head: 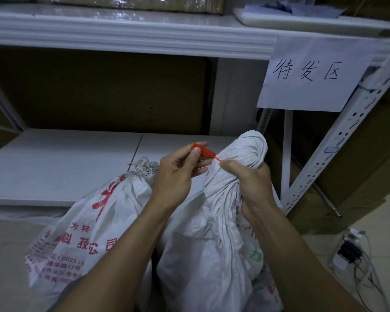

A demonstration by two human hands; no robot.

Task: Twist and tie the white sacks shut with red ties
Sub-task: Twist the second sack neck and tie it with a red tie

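Note:
Two white woven sacks stand on the floor in front of me. The nearer sack [212, 251] has its neck twisted into a thick rope that rises to a knob-like top. My right hand [250, 183] grips this twisted neck, thumb pressed near the tie's strap. My left hand [178, 170] pinches the head of a red tie [204, 150] between thumb and fingers, just left of the neck. The tie's thin strap runs to the neck under my right thumb. Behind my left arm, the second sack [81, 230] with red print has a bunched top.
A white metal shelving unit [131, 34] stands ahead, its low shelf [61, 163] just behind the sacks. A paper sign [311, 73] hangs from the upper shelf. Cardboard boxes [356, 176] lean at right; a power strip with cables [349, 251] lies on the floor.

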